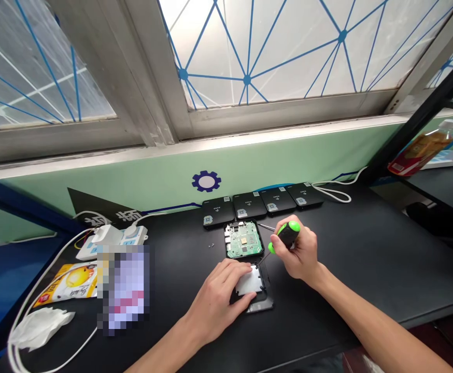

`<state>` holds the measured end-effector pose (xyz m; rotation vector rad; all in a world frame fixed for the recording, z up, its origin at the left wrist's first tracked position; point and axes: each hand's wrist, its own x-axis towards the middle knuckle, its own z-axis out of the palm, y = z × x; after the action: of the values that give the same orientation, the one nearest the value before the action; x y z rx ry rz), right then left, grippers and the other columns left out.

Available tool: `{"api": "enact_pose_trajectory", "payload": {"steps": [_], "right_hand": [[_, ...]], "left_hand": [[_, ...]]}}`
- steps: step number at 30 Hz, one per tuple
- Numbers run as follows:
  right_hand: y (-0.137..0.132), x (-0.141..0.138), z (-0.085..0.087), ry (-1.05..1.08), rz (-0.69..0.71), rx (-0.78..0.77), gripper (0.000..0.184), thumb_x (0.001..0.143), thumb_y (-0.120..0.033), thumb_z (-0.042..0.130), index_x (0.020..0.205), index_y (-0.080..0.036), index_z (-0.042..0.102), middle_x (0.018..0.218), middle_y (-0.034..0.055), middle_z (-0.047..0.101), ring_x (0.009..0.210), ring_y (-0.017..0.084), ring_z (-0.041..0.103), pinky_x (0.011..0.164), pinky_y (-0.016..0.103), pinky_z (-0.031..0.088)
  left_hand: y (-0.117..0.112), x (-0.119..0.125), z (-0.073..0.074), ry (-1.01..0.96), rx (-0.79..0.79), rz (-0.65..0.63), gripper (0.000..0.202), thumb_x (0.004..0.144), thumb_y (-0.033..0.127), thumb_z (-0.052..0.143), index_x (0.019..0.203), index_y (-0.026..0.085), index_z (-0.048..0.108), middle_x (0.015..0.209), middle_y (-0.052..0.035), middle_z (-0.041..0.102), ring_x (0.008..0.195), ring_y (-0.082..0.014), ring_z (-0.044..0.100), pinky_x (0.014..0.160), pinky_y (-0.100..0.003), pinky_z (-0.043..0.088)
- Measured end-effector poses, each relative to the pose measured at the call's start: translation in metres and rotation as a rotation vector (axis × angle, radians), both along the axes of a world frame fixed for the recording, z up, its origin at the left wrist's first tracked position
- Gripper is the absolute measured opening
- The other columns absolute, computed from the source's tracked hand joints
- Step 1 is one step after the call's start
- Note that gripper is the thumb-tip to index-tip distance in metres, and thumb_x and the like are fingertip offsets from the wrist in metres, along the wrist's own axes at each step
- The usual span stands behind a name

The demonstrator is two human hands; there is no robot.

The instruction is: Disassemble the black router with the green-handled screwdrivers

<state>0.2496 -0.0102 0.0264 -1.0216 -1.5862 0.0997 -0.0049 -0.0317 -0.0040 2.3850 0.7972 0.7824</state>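
In my right hand (pixel 300 254) is a green and black screwdriver (pixel 288 234). Its thin shaft slants down to the upper edge of a silver metal plate (pixel 249 282), which sits in a black plastic cover. My left hand (pixel 221 290) grips this cover from the left, fingers on top and thumb along the near edge. Partly under the cover lies another flat dark piece (pixel 261 305). Just beyond is an open black case with a green circuit board (pixel 244 240). A second thin metal shaft (pixel 266 226) lies beside its far right corner.
Several closed black boxes (pixel 250 205) line the wall. Small screws (pixel 211 245) lie left of the circuit board. A white power strip (pixel 129 237), a snack packet (pixel 69 282), crumpled tissue (pixel 42 327) and a looping white cable occupy the left. A bottle (pixel 423 147) stands at far right.
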Motion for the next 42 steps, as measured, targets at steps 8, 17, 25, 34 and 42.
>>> {"api": "enact_pose_trajectory", "payload": {"steps": [8,17,25,34,42], "right_hand": [[-0.0010,0.0030,-0.0011,0.045,-0.046,0.016,0.015,0.103,-0.031,0.070,0.092,-0.026,0.061,0.074,-0.0038,0.063,0.044,0.011,0.054,0.042,0.025,0.042],[-0.0032,-0.0003,0.0000,0.018,-0.036,0.037,0.013,0.101,-0.029,0.070,0.091,-0.026,0.062,0.073,-0.0035,0.066,0.046,0.012,0.059,0.044,0.026,0.045],[-0.0032,0.0003,-0.0002,0.006,-0.028,0.069,0.010,0.100,-0.027,0.072,0.095,-0.026,0.064,0.073,-0.0036,0.067,0.047,0.013,0.059,0.045,0.027,0.044],[-0.0044,-0.0001,-0.0007,-0.003,-0.029,0.092,0.010,0.099,-0.025,0.071,0.094,-0.027,0.063,0.073,-0.0030,0.068,0.047,0.013,0.058,0.045,0.027,0.045],[-0.0046,-0.0008,-0.0005,-0.006,-0.019,0.096,0.010,0.097,-0.022,0.071,0.095,-0.027,0.063,0.074,-0.0030,0.068,0.048,0.013,0.060,0.047,0.027,0.046]], "left_hand": [[0.0008,0.0004,0.0010,0.010,0.020,0.007,0.046,0.101,0.014,0.083,0.141,0.024,0.062,0.133,-0.0087,0.077,0.122,-0.0282,0.071,0.103,-0.043,0.064],[-0.0008,0.0013,0.0018,0.023,0.000,0.044,0.048,0.103,0.018,0.080,0.147,0.025,0.060,0.127,-0.0096,0.075,0.114,-0.0274,0.074,0.099,-0.043,0.065],[-0.0007,0.0005,0.0009,0.027,-0.002,0.053,0.055,0.101,0.017,0.082,0.149,0.025,0.058,0.128,-0.0084,0.075,0.114,-0.0270,0.073,0.099,-0.040,0.064],[-0.0019,-0.0002,-0.0002,0.037,-0.023,0.042,0.057,0.101,0.016,0.082,0.151,0.026,0.054,0.130,-0.0084,0.072,0.116,-0.0279,0.071,0.101,-0.042,0.063],[-0.0016,-0.0009,-0.0005,0.036,-0.023,0.041,0.055,0.103,0.017,0.080,0.151,0.026,0.054,0.128,-0.0084,0.072,0.114,-0.0276,0.071,0.100,-0.042,0.062]]}}
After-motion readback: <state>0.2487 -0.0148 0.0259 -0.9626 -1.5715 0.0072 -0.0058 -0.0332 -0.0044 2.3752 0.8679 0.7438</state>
